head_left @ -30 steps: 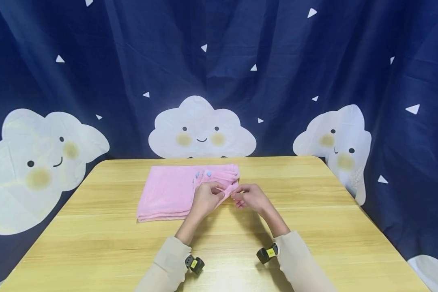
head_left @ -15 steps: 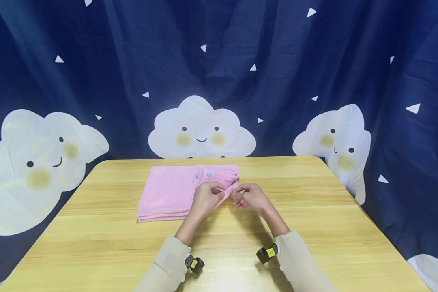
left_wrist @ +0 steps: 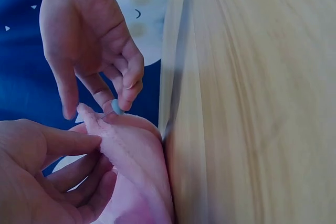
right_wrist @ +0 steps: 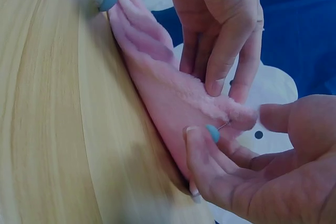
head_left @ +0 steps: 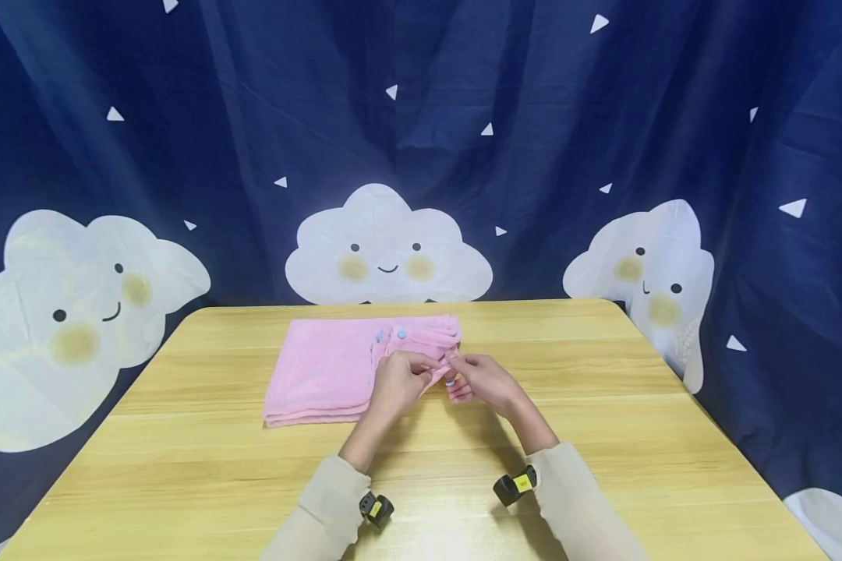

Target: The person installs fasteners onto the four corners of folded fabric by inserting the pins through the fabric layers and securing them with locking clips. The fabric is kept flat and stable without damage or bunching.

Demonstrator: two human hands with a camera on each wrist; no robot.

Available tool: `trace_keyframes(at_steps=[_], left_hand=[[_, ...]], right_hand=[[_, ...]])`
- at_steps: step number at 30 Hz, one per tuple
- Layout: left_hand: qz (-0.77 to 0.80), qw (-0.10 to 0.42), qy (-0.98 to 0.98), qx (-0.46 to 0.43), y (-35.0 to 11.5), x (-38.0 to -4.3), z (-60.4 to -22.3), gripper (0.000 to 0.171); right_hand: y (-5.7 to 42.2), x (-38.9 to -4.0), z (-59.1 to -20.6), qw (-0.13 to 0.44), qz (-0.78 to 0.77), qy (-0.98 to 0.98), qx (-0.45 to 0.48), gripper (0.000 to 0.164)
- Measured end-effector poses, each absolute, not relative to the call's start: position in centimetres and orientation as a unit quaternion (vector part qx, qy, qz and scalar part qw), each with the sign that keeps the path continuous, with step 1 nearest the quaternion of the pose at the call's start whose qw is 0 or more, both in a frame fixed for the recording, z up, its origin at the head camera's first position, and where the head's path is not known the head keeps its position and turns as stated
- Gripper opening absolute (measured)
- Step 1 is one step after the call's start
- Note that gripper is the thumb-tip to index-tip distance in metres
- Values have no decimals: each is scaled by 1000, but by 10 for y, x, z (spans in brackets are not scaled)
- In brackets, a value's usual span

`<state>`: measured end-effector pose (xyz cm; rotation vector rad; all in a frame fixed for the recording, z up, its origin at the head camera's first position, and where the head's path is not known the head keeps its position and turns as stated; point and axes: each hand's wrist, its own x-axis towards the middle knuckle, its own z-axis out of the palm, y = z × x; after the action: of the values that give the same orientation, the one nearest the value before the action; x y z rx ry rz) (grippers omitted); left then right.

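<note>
A folded pink plush cloth (head_left: 323,366) lies toward the back of the table, its right end bunched and partly lifted. My left hand (head_left: 397,383) pinches that lifted edge between thumb and fingers. Opposite it, my right hand (head_left: 489,382) is at the same corner, thumb at the cloth's tip and curled fingers around a pin with a round blue head (right_wrist: 212,133). The pin's thin shaft shows running into the cloth. In the left wrist view the blue head (left_wrist: 117,107) sits against the right fingertips. A second blue head (head_left: 401,334) rests on the bunched part.
The wooden table (head_left: 252,483) spans the front, its far edge just behind the cloth. A dark blue curtain (head_left: 435,156) with smiling white clouds hangs behind and at both sides. Small black cameras (head_left: 376,509) are strapped at both sleeve cuffs.
My right thumb has shifted slightly left onto the cloth corner, and the blue pin head now shows at the right fingers. The left hand has barely moved; the folded cloth stays in place.
</note>
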<state>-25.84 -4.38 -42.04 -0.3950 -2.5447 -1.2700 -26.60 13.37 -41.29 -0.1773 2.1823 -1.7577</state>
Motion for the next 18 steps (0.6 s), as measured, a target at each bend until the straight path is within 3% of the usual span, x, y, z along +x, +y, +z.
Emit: trace_keyframes(at_steps=[6,18], left_hand=[[-446,115,-877,-136,-42,-255,-419,21],[-445,116,-878,-132,-40,-257,-422,9]], right_hand=[[133,-266,-414,176,-623,760,-60,26],[131,-267,-416,165,-621,764,-61,25]])
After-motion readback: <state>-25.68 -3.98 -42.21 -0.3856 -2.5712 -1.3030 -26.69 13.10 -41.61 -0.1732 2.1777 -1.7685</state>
